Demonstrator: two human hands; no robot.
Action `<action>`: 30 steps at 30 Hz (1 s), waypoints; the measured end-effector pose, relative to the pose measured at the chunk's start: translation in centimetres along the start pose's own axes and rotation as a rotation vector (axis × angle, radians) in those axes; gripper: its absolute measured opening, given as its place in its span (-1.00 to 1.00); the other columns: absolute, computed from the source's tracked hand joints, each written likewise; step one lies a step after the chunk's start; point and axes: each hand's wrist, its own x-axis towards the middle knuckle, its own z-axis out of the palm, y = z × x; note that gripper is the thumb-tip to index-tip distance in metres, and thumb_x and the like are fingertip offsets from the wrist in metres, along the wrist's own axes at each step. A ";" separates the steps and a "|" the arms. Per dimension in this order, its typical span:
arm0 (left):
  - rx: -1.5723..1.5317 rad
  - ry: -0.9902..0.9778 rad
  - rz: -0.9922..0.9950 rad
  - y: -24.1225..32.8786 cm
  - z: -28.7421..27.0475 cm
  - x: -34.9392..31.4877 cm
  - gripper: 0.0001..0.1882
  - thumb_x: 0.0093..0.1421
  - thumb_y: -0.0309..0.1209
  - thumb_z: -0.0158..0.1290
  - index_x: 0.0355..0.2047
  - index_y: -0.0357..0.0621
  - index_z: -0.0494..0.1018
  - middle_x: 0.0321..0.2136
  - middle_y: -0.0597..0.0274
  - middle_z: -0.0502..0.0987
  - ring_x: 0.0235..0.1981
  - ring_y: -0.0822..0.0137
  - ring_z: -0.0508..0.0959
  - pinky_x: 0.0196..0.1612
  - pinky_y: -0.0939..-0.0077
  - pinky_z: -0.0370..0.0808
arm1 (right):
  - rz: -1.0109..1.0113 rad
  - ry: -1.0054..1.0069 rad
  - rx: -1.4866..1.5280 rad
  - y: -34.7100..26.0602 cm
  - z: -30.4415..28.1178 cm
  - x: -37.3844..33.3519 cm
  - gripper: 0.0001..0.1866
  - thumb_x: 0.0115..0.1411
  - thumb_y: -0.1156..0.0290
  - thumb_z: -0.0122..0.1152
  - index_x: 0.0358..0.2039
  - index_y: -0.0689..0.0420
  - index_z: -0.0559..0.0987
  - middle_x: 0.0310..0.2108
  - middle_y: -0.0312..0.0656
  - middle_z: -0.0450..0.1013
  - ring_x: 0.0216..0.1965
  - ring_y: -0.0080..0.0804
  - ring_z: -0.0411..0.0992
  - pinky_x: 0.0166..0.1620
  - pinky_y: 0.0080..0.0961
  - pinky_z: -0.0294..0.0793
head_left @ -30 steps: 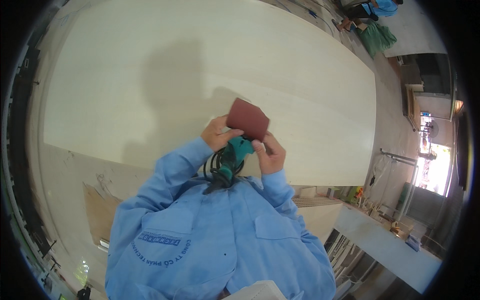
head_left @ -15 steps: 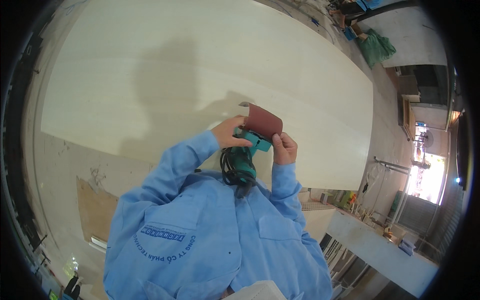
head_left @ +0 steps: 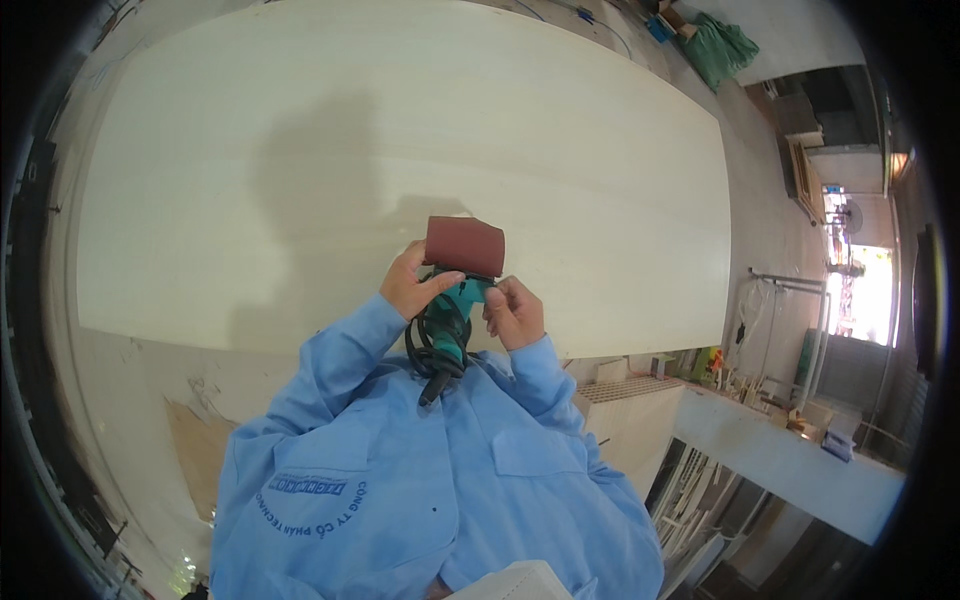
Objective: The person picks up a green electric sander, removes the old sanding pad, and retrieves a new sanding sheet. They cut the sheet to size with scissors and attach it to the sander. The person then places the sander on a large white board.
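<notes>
In front of my chest is a teal electric sander, its black power cord looped round the body. A reddish-brown sheet of sandpaper covers its pad end, which faces up and away from me. My left hand grips the sander's left side, thumb laid across the teal housing just below the sheet and fingers behind it. My right hand is closed, with bent fingers against the sander's right edge near the sheet's lower corner. Exactly what those fingertips pinch is hidden.
A large pale board lies flat beneath and beyond my hands. At right stands a workbench with assorted small items on it and strips stored below. A green sack lies at the far right, and a metal frame stands nearer.
Both hands and the sander have shifted left in view, and the sandpaper has turned squarer to me. My right hand has moved off the sheet's right edge, down to the sander's side.
</notes>
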 end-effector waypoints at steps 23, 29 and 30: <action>0.115 0.006 -0.012 1.0 0.6 0.0 -0.55 0.12 -0.30 0.23 0.02 -0.14 0.48 -0.07 0.00 0.52 0.05 0.04 0.46 0.12 0.24 0.39 | -0.515 0.045 -0.268 -8.2 1.4 -0.7 -0.59 0.17 0.59 0.28 -0.70 0.17 0.26 -0.75 -0.40 0.18 -0.64 -0.73 0.08 -0.60 -0.60 0.01; 0.081 -0.011 0.055 0.9 0.3 0.4 -0.54 0.13 -0.29 0.23 0.03 -0.15 0.46 0.01 0.01 0.49 0.09 0.03 0.43 0.17 0.22 0.33 | -0.203 0.189 -0.271 -6.6 0.1 0.7 -0.53 0.36 0.22 0.12 -0.66 0.19 0.38 -0.75 -0.38 0.25 -0.66 -0.71 0.15 -0.58 -0.62 0.14; 0.083 -0.031 0.069 0.8 0.2 0.3 -0.54 0.15 -0.30 0.22 0.04 -0.16 0.45 0.01 0.01 0.49 0.10 0.06 0.43 0.18 0.23 0.33 | -0.096 0.196 -0.237 -5.8 0.5 0.7 -0.52 0.37 0.19 0.11 -0.65 0.19 0.39 -0.75 -0.38 0.25 -0.66 -0.71 0.16 -0.57 -0.62 0.16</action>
